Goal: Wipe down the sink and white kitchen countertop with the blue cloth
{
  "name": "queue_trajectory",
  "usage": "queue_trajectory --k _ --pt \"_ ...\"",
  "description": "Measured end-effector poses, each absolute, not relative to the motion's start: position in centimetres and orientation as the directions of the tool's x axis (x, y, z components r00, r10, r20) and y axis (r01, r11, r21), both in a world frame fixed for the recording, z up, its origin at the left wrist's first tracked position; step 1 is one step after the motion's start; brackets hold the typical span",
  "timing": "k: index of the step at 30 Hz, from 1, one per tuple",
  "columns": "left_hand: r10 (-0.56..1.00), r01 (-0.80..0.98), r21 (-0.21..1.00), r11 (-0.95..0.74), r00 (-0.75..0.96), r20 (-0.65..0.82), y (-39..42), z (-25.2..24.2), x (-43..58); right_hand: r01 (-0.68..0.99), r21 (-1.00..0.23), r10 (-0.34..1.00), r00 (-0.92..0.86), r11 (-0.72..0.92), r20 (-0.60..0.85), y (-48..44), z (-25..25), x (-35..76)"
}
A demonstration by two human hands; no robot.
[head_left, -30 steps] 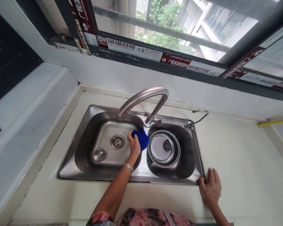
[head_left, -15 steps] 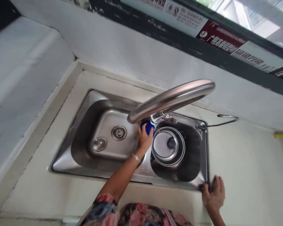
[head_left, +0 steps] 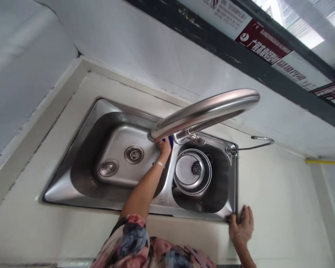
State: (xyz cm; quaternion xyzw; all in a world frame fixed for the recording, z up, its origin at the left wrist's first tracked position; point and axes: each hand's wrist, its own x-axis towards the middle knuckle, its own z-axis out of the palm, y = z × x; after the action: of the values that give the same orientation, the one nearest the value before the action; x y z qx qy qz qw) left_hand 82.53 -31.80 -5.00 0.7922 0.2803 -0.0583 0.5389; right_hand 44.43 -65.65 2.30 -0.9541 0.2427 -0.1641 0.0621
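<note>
My left hand (head_left: 164, 147) is in the left basin of the steel sink (head_left: 162, 201), against the wall beside the divider, closed on a blue sponge (head_left: 171, 140). Only a little of the blue shows. The faucet spout (head_left: 206, 111) arches overhead and hides part of the fingers. My right hand (head_left: 242, 225) rests at the sink's front right corner, fingers spread on the countertop and thumb by the rim; it holds nothing that I can see.
In the right basin, a perforated strainer (head_left: 186, 169) with a dark wire scourer (head_left: 196, 168) sits in a round pot (head_left: 208, 180). The left basin has a drain (head_left: 134, 154). A thin curved spout (head_left: 257, 146) rises at the right corner. A yellow pipe (head_left: 324, 161) runs along the right wall.
My left hand has moved with the sponge from the divider's top down into the left basin, partly behind the spout. The right hand stays at the corner. The whole view has shifted slightly.
</note>
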Motion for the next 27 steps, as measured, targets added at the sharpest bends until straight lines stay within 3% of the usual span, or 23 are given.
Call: queue_trajectory --k 9,16,21,27 --pt "0.126 0.471 0.771 -0.428 0.876 -0.465 -28.1 -0.4 72.8 -0.416 -0.193 -0.458 0.822 -0.889 0.337 -65.2 1.6 45.4" --pt "-0.038 0.408 0.633 -0.658 0.822 -0.569 -24.7 1.1 67.0 -0.36 -0.188 -0.406 0.821 -0.914 0.403 -65.1 1.2 46.1" --pt "-0.26 0.153 0.544 -0.825 0.751 -0.607 -20.9 3.5 65.3 -0.331 -0.183 -0.378 0.814 -0.926 0.441 -64.9 0.8 46.5" --pt "-0.424 -0.175 0.422 -0.89 0.662 -0.619 -16.3 7.4 64.3 -0.338 -0.181 -0.384 0.797 -0.923 0.467 -64.1 1.1 46.9"
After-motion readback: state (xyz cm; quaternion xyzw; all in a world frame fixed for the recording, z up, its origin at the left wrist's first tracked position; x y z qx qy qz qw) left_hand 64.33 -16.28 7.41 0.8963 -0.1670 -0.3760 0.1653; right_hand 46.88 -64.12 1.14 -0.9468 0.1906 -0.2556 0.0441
